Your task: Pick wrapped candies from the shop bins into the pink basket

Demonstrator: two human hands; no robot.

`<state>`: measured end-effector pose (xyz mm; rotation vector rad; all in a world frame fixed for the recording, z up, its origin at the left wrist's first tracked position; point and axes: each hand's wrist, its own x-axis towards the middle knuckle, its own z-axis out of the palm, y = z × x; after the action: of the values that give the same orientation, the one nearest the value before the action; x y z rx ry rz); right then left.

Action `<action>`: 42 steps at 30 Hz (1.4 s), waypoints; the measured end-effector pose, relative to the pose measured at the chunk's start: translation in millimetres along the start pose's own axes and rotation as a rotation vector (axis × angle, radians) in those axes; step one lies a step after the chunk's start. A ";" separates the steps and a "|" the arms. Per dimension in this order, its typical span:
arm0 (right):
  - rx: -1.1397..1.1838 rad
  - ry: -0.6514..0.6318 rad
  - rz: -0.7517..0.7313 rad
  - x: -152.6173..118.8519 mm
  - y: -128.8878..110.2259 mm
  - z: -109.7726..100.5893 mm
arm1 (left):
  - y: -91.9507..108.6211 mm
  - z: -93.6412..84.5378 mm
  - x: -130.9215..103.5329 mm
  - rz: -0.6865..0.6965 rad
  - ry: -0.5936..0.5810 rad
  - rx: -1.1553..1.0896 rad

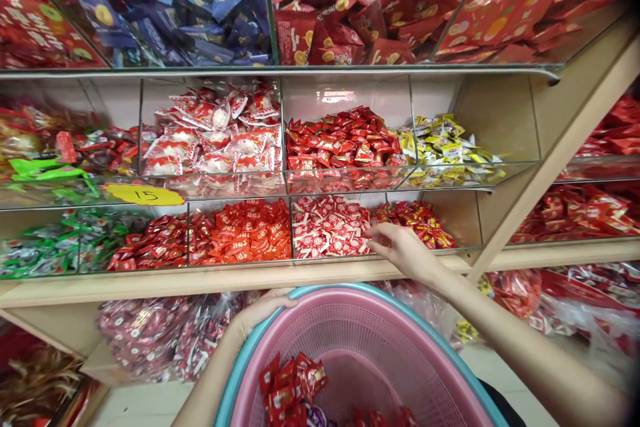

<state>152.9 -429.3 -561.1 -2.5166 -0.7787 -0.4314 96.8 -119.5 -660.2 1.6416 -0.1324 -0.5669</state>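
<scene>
My left hand grips the far left rim of a pink plastic basket, which sits nested inside a teal basket. Several red-wrapped candies and a purple-wrapped piece lie in the pink basket. Over the far side of the basket, my right hand reaches to the lowest shelf, its fingers loosely bent and apart with nothing visible in them. Its fingertips are by the front of a bin of red-and-white wrapped candies, close to a bin of red-and-yellow candies.
Clear-fronted bins of wrapped sweets fill the shelves. A yellow price tag marked 15 hangs on the middle shelf. The wooden shelf edge runs just beyond the basket. Bagged candies lie below, and a slanted wooden divider stands right.
</scene>
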 end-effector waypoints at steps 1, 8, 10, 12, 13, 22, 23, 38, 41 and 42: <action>-0.095 0.018 -0.043 8.5 -2.3 4.0 | 0.6 0.0 -0.4 0.007 0.006 0.014; -0.456 0.042 -0.225 35.9 -1.4 22.1 | -0.6 -3.9 0.0 0.017 0.036 0.069; -0.473 0.044 -0.252 36.4 -1.6 24.9 | -4.1 -5.1 2.5 0.023 0.022 0.056; -0.497 0.047 -0.254 36.4 -2.4 27.7 | -7.2 -5.8 4.7 0.038 0.007 0.036; -0.509 0.044 -0.254 36.6 -2.8 28.9 | -8.4 -6.0 5.4 0.046 0.001 0.030; -0.509 0.108 -0.262 32.5 -2.2 23.4 | -8.6 -4.8 4.9 0.019 -0.017 -0.001; -0.478 0.131 -0.263 27.9 -2.3 20.1 | -8.2 -4.5 4.6 0.021 -0.016 0.004; -0.162 -0.350 -0.081 -148.8 -29.4 65.7 | -3.0 0.8 2.2 -0.023 0.039 0.022; -0.207 -0.357 -0.079 -165.8 -23.5 71.8 | -3.3 -0.5 2.6 -0.030 0.057 0.067; -0.209 -0.362 -0.080 -168.6 -21.8 71.7 | -3.8 -1.2 2.8 -0.033 0.072 0.087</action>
<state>18.0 -451.5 -684.9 -2.8091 -1.0167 -0.0833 98.9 -119.0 -664.5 1.7491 -0.0777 -0.5329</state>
